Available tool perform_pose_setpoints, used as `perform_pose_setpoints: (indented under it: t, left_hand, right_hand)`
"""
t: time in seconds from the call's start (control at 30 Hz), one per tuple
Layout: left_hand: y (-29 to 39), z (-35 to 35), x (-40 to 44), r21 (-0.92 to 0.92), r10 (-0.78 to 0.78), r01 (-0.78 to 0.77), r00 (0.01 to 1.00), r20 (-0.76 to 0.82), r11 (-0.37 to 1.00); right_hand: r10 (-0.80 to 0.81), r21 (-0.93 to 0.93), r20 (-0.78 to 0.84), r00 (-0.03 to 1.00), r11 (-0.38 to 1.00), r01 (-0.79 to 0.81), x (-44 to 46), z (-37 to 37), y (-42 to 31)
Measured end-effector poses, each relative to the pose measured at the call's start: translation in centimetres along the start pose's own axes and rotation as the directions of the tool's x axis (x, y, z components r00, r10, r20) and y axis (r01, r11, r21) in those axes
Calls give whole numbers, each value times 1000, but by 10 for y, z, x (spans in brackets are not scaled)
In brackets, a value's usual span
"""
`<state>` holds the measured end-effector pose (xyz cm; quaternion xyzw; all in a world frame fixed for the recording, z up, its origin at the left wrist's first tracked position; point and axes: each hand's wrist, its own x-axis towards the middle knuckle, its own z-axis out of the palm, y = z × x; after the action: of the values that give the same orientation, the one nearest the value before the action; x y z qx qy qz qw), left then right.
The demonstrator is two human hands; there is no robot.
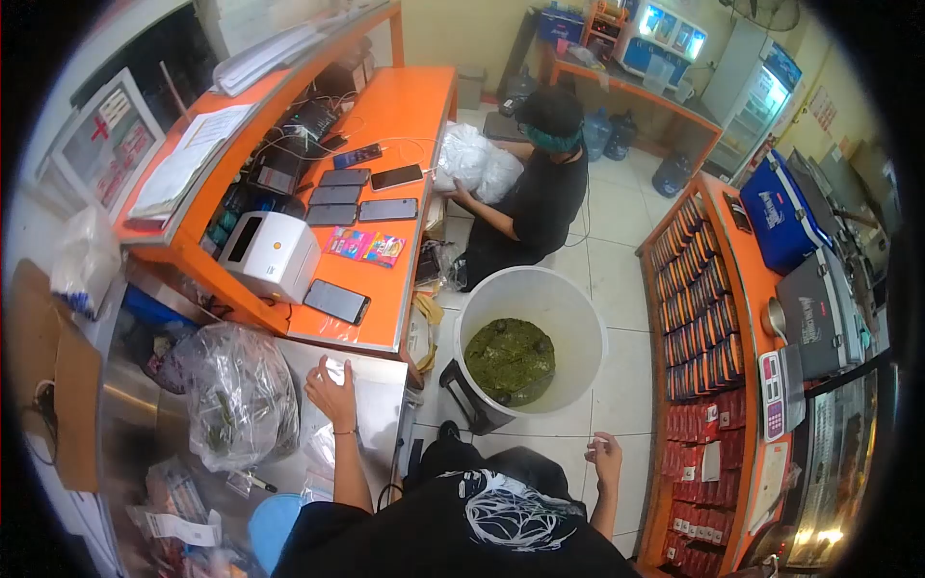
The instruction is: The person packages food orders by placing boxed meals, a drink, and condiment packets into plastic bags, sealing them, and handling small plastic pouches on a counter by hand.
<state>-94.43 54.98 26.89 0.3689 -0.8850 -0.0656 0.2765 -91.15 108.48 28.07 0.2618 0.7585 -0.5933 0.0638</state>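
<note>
My left hand is over the metal counter, its fingers apart, beside a small white item whose contact with the fingertips I cannot make out. To its left lies a large clear plastic bag. My right hand hangs above the tiled floor with fingers partly curled and nothing visible in it. Between and ahead of my hands stands a tall white bin with a dark green mass at its bottom. Several phones and colourful packets lie on the orange desk.
A co-worker crouches beyond the bin, holding white plastic bags. A white label printer sits on the desk. On the right, an orange shelf holds many packets and a scale. Water jugs stand behind.
</note>
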Motion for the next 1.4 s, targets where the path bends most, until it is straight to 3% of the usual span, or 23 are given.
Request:
perform_pose_setpoints:
  t: [0.17, 0.23, 0.37, 0.43, 0.73, 0.83, 0.93, 1.0, 1.2, 1.4]
  left_hand:
    - [9, -2, 3, 65, -62, 61, 998, 26, 996]
    - [10, -4, 1, 97, -29, 29, 1000, -4, 995]
    - [18, -6, 1, 43, 1, 2, 997, -77, 999]
    - [21, -5, 2, 32, 17, -13, 992, -125, 999]
    - [16, 5, -4, 90, -26, 32, 998, -65, 995]
    - [15, 5, -4, 85, -12, 18, 997, -72, 996]
    - [15, 3, -2, 167, 87, -67, 989, -116, 984]
    - [22, 0, -5, 181, 13, 9, 993, -120, 983]
    - [20, 0, -5, 103, 6, 3, 996, -94, 995]
    - [22, 1, -7, 163, -48, 52, 998, -26, 985]
  right_hand:
    - [35, 45, 88, 995, 998, -39, 56, 23, 4]
    - [-54, -35, 212, 976, 997, 63, 79, 30, 2]
    - [-60, -56, 230, 971, 996, 74, 119, 29, -28]
    - [-132, -234, 267, 955, 952, 197, 138, 19, -40]
    - [-114, -178, 196, 974, 973, 150, 161, -14, -37]
    - [-78, -187, 251, 965, 974, 128, 159, -11, -25]
    - [-130, -244, 307, 943, 947, 210, 157, -2, -11]
    - [-122, -248, 310, 943, 947, 204, 152, 4, -10]
    - [-124, -259, 298, 946, 944, 205, 145, 12, -8]
    - [-117, -300, 288, 951, 931, 205, 148, 9, -3]
